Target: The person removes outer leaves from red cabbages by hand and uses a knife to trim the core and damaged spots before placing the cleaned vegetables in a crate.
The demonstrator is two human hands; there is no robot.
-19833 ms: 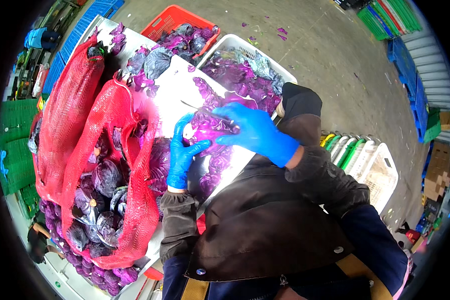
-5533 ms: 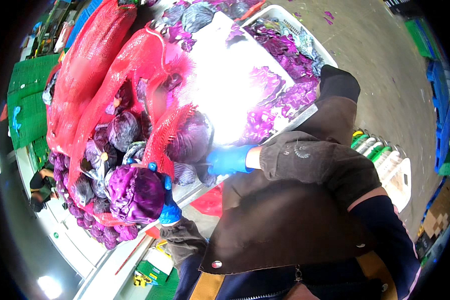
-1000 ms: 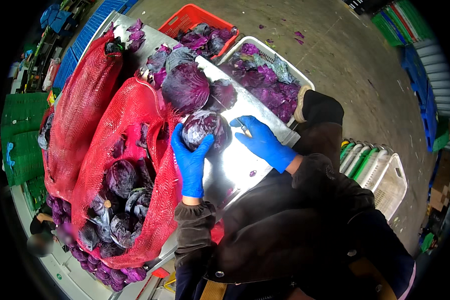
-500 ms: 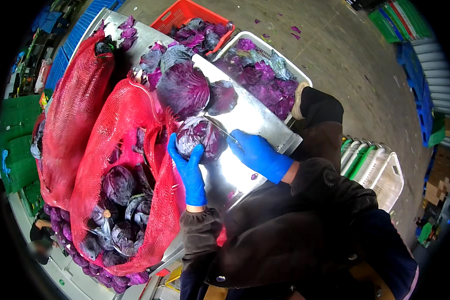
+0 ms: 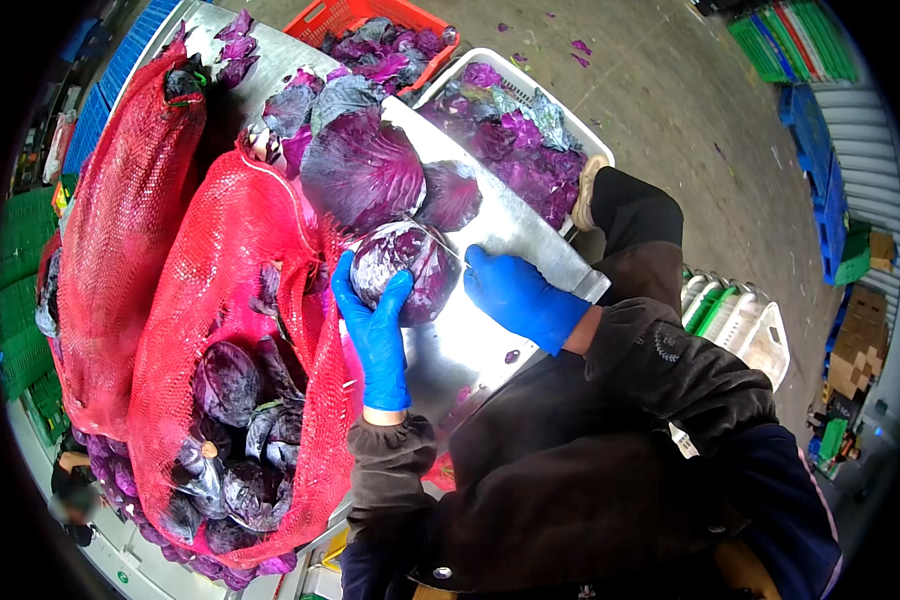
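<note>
A round red cabbage (image 5: pixel 420 277) sits on the metal table (image 5: pixel 470 345), with its outer side partly pale. My left hand (image 5: pixel 375 325), in a blue glove, grips it from the near left, thumb and fingers round its side. To its right, my gloved right hand (image 5: pixel 525 300) is closed round a knife (image 5: pixel 458 259); only a thin length of blade shows, running to the cabbage's upper right side, and the handle is hidden in the fist. Large loose cabbage leaves (image 5: pixel 362 172) lie just beyond the cabbage.
Left of the table top, an open red mesh sack (image 5: pixel 205 240) holds several cabbages, beside a second mesh sack (image 5: pixel 120 260). Leaves fill a white crate (image 5: pixel 592 150) and a red crate (image 5: pixel 310 22) at the far side. Stacked white and green crates (image 5: pixel 735 325) stand at right.
My right hand has moved slightly right, away from the cabbage, and turned, so less blade shows. My left hand still holds the cabbage. The whole view has shifted a little.
</note>
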